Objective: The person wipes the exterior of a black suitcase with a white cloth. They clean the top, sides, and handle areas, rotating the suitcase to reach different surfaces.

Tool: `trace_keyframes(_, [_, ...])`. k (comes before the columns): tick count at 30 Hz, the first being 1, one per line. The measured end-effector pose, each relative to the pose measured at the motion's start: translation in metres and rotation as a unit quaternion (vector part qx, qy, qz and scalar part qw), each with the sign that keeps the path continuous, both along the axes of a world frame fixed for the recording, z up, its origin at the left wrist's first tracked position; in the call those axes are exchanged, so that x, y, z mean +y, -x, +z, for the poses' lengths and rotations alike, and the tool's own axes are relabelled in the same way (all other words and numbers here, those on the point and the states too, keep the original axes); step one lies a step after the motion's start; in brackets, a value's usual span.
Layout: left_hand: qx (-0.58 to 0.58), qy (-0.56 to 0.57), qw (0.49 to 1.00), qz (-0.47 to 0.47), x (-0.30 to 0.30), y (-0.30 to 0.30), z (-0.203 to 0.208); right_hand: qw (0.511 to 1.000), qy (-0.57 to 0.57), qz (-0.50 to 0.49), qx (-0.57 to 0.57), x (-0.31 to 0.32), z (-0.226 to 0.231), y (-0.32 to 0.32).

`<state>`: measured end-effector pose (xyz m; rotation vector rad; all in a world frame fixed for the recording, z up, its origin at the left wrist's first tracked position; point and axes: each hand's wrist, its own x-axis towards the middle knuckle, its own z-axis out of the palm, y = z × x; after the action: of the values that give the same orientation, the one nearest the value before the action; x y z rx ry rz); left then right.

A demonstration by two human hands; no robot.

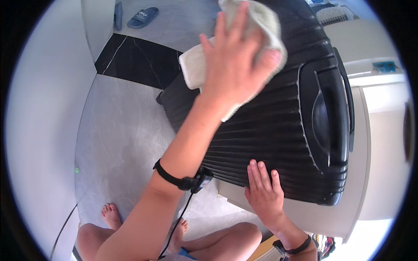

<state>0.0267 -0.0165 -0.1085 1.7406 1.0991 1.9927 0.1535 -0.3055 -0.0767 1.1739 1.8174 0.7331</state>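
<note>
Glossy suitcase (274,124), matt cloth (193,67)
The suitcase looks like ridged plastic, the cloth soft and slightly rough; the floor (117,117) resembles smooth, veined stone

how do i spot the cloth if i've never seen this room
Find the big black ribbed suitcase. Toward the picture's top, the left hand is spread over the cream cloth on it. Its pale, soft fabric sets it apart from the suitcase's hard black surface.

We see a black suitcase (265,135) striped all over with ridges and marked by a thin whitish line, and a plain cream cloth (272,32). Our floor (122,130) is grey with faint pale veins, its black band (135,61) streaked white. The slipper (143,18) is grey-blue, our wristbands (169,176) black.
</note>
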Motion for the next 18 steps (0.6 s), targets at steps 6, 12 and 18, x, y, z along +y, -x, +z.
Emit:
trace_keyframes(6, [-0.030, -0.083, 0.992, -0.086, -0.007, -0.007, -0.013, 0.942, -0.032, -0.047, 0.330, 0.042, 0.043, 0.062])
trace_keyframes(12, [-0.006, -0.037, 0.990, -0.135, -0.017, -0.051, -0.017, 0.949, -0.246, 0.032, 0.195, 0.156, 0.064, 0.055])
trace_keyframes(18, [0.001, -0.031, 0.986, -0.164, -0.010, -0.058, -0.036, 0.960, -0.268, 0.031, 0.079, 0.160, 0.051, 0.032])
